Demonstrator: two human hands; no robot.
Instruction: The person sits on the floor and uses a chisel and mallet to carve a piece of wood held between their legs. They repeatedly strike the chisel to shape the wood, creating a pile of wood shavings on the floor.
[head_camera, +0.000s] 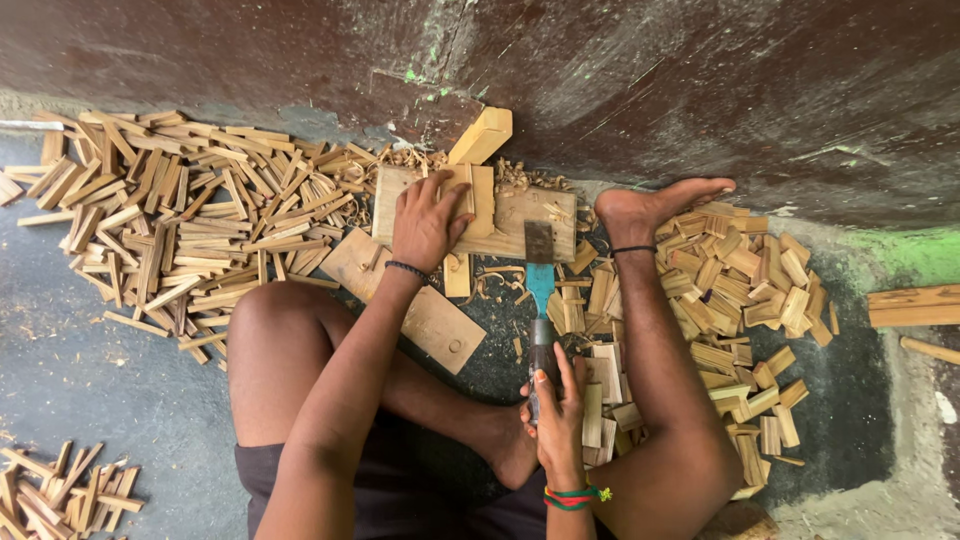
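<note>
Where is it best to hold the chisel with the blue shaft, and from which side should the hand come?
Probably by its dark handle, coming from the person's side. The chisel points away, its flat blade resting on the wooden block. The right hand already grips that end.

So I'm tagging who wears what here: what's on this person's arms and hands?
Both arms are bare, with no sleeves or gloves. The left hand has a thin black band at the wrist. The right hand has red, green and yellow bands at its wrist.
</note>
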